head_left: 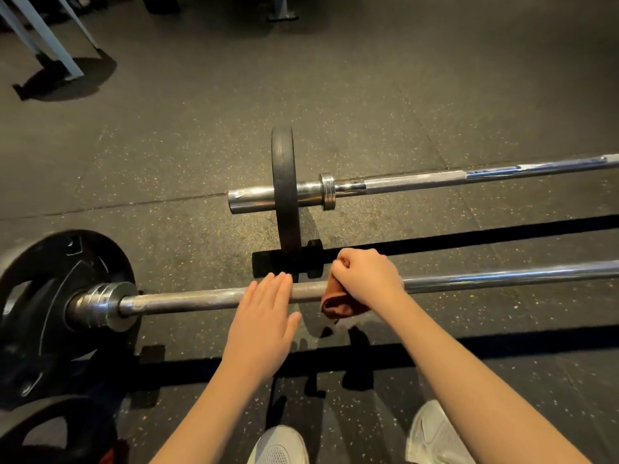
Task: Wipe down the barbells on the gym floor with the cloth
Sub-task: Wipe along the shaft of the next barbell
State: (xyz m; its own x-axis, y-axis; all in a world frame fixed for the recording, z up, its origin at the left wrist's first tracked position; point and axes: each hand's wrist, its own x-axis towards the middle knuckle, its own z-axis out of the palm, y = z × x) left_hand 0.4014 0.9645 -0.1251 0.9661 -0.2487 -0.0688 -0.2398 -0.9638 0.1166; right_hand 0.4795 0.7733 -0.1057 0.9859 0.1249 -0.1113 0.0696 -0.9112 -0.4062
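The right hand [368,279] clenched the soft cloth [336,301] around the near barbell [207,298] on the floor, the flat left hand [264,316] resting on its stiff, probably heavy shaft.

No lettering is legible on the barbell [201,298] or plate [57,262].

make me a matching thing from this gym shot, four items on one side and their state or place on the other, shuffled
1 left hand
2 right hand
3 cloth
4 far barbell

a curled, gripping the cloth
b reddish-brown, draped over the near barbell
c farther from the camera, carrying a black plate
d flat, fingers straight

Pairs: 1-d, 2-a, 3-b, 4-c
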